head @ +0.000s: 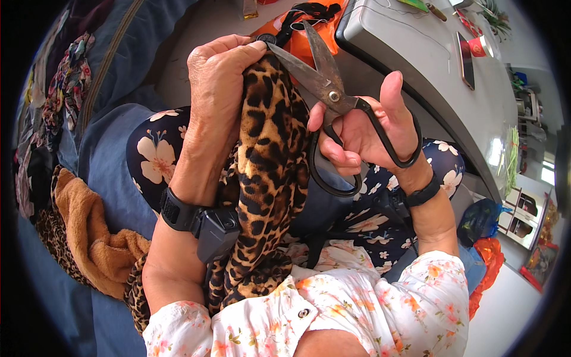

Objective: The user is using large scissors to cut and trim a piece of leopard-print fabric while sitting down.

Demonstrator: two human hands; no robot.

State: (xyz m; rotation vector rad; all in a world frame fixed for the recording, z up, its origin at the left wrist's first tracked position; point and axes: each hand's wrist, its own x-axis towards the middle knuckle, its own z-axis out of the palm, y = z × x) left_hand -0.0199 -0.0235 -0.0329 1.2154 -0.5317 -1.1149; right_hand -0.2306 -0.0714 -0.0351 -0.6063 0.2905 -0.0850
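Observation:
A length of leopard-print cloth hangs from my left hand, which pinches its upper edge between thumb and fingers. Just beyond the thumb tip, a round black button shows at that edge. My right hand holds large metal scissors with black handle loops, thumb and fingers spread. Their worn blades stand apart, and the lower blade's tip is beside the button and the left thumb. Whether that tip touches a thread cannot be made out. The cloth runs down over my lap to my floral shirt.
A grey-white table with a dark edge is at the right, bearing a smartphone, a paper cup and loose thread. Black strands lie on an orange bag. Brown fleece rests at left on blue fabric.

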